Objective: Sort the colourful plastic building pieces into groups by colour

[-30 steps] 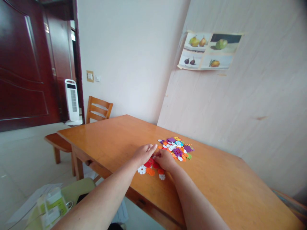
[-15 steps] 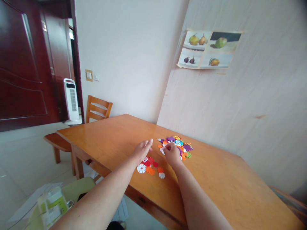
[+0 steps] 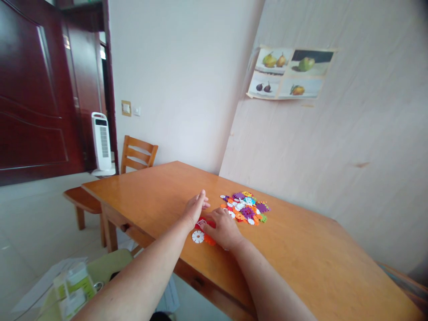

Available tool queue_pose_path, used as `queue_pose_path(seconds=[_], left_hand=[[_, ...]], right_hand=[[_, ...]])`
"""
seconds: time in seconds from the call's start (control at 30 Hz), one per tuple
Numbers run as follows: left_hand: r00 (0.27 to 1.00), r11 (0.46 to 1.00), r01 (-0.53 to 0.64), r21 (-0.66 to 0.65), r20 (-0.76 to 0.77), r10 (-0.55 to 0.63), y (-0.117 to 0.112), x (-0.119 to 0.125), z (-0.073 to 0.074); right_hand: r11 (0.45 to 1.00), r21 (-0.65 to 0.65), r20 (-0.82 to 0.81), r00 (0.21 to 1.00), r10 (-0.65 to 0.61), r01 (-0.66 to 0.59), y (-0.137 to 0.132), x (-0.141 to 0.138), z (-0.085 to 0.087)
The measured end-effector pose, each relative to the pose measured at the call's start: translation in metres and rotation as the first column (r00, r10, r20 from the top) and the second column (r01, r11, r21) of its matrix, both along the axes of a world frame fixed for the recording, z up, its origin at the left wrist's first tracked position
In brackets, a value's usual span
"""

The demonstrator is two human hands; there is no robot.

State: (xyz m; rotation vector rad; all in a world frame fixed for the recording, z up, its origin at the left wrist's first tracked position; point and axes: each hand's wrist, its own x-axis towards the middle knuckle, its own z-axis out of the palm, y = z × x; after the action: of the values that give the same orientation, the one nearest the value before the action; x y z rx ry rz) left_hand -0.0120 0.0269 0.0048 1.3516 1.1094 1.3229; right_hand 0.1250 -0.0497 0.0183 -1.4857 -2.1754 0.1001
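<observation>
A pile of colourful flower-shaped plastic discs [image 3: 245,208] lies on the wooden table [image 3: 301,249] near the wall. A smaller group with a white disc [image 3: 198,236], red and orange ones sits nearer me. My left hand [image 3: 195,207] rests edge-on on the table beside this small group, fingers stretched out and together. My right hand [image 3: 222,228] lies palm down over the small group, fingers curled onto the red discs; what it grips is hidden.
A wooden chair [image 3: 137,154] stands at the table's far left end beside a white tower heater [image 3: 102,142] and a dark red door [image 3: 33,93]. A fruit poster [image 3: 289,73] hangs on the wall. A green-labelled packet [image 3: 72,285] lies lower left.
My right hand has drawn back from the big pile and come down over the small group of discs. My left hand stayed beside them, shifting slightly.
</observation>
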Motion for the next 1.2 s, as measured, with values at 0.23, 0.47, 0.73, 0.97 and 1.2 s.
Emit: queue_pose_path(seconds=[0.23, 0.47, 0.73, 0.97, 1.2], left_hand=[[1.0, 1.0, 0.006, 0.02, -0.008, -0.006, 0.001, 0.0, -0.001], [1.0, 1.0, 0.01, 0.009, -0.019, -0.01, 0.003, -0.002, -0.002], [0.999, 1.0, -0.006, 0.026, -0.047, 0.008, -0.004, -0.001, 0.003], [0.998, 1.0, 0.004, 0.022, -0.064, -0.003, 0.0, -0.003, 0.001], [0.998, 0.999, 0.041, 0.012, -0.055, -0.04, 0.009, -0.006, -0.005]], right_hand=[[1.0, -0.015, 0.105, 0.994, -0.001, 0.003, -0.001, -0.006, 0.0], [0.995, 0.071, 0.005, 0.998, -0.067, 0.066, 0.008, -0.002, -0.003], [0.904, -0.132, -0.621, 0.677, -0.395, 0.407, 0.034, 0.044, -0.01], [0.955, -0.184, -0.426, 0.857, -0.291, 0.233, 0.025, 0.046, -0.011], [0.994, -0.108, -0.143, 0.989, -0.04, 0.024, 0.006, 0.019, -0.003]])
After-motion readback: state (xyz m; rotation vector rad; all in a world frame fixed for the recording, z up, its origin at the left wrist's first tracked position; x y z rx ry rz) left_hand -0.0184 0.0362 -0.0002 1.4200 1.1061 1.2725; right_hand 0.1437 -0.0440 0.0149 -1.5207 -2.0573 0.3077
